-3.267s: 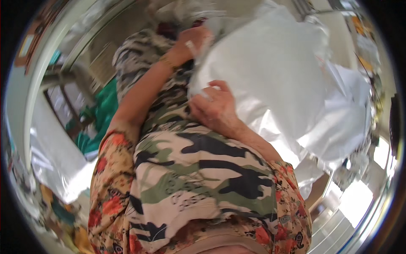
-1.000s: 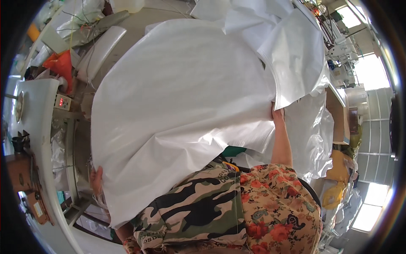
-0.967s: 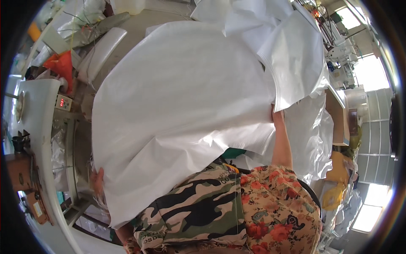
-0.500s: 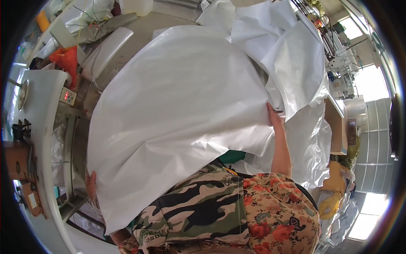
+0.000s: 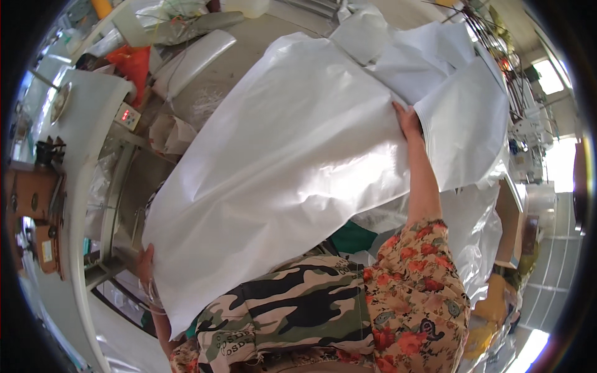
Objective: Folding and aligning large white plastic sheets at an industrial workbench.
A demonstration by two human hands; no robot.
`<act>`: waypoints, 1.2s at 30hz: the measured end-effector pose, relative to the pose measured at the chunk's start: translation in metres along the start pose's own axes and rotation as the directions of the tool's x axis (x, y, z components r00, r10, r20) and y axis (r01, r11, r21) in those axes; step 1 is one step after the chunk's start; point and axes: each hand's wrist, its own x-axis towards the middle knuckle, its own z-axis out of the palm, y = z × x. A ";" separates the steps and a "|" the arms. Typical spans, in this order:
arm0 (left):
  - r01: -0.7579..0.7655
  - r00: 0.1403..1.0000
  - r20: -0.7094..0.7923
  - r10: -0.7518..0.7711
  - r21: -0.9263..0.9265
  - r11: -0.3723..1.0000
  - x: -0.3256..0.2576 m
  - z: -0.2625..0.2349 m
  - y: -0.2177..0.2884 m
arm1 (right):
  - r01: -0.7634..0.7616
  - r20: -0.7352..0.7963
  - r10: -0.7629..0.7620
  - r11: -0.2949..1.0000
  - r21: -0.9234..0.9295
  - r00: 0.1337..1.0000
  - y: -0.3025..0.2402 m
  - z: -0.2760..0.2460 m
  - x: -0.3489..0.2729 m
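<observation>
I hold a large white woven plastic sheet (image 5: 292,161) stretched out in front of me. My right hand (image 5: 407,120) grips its far right edge, arm stretched forward. My left hand (image 5: 145,264) holds the sheet's near left corner and is mostly hidden behind it. The sheet spans between both hands and covers most of the work surface below. More white sheets (image 5: 466,118) lie piled behind and to the right of my right hand.
A grey machine table (image 5: 93,124) with a small red-lit display box (image 5: 127,116) stands on the left. An orange bag (image 5: 132,62) and a long white roll (image 5: 193,53) lie on the floor at the back. Cardboard boxes (image 5: 510,224) sit right.
The sheet has been spread wider and pushed further forward. My right hand rose along its far edge; my left hand stayed low at the near corner.
</observation>
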 end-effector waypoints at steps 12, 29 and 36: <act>0.188 0.981 0.076 -0.179 -0.135 0.973 -0.034 0.072 0.022 | 0.054 0.290 -0.022 0.993 -0.105 0.957 -0.005 0.042 -0.039; 0.213 0.976 0.111 -0.188 -0.303 0.929 -0.055 0.091 0.010 | 0.865 0.455 -0.825 0.461 0.197 0.336 -0.039 -0.062 -0.269; 0.316 0.925 0.300 -0.232 -0.271 0.909 -0.079 0.142 0.039 | 0.920 0.338 -0.860 0.388 -0.053 0.382 -0.012 -0.068 -0.189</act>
